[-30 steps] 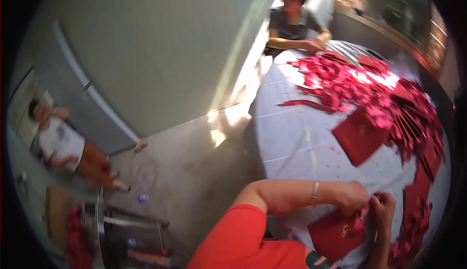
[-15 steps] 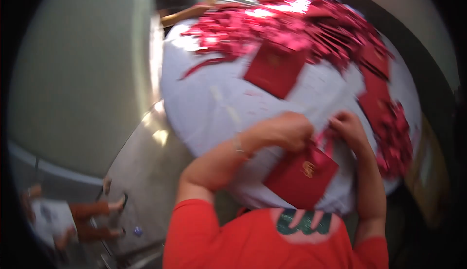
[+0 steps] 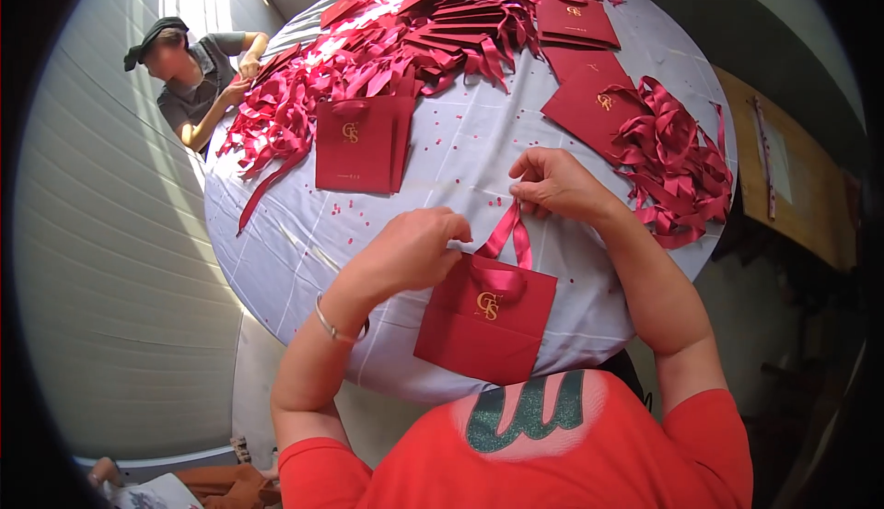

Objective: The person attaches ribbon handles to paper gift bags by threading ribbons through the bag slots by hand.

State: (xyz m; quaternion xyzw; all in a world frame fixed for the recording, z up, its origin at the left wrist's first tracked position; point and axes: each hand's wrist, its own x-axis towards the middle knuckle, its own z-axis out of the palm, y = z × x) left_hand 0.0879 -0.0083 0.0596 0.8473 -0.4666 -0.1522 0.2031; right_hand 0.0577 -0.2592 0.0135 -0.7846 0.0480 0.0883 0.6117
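Observation:
A small red paper gift bag point(image 3: 481, 336) with a gold emblem lies flat in front of me on the near part of the round table. Its shiny red ribbon handle point(image 3: 523, 245) is drawn up from the top edge. My right hand point(image 3: 556, 183) pinches the top of that ribbon loop between thumb and finger. At the bag's upper left corner is my left hand point(image 3: 419, 249), fingers curled, thumb against the edge. A second ribbon handle point(image 3: 498, 277) lies folded down over the bag's front.
White cloth point(image 3: 304, 260) covers the table, dotted with small red bits. A large heap of red ribbon-handled bags point(image 3: 460, 35) fills the far side. Other bags point(image 3: 354, 145) stand left; more lie right beside a ribbon pile point(image 3: 677, 173). A co-worker point(image 3: 198, 76) handles bags at far left.
The view has turned and sharpened. My hands have moved apart; the left has shifted from the ribbon to the bag's corner, while the right keeps the ribbon raised.

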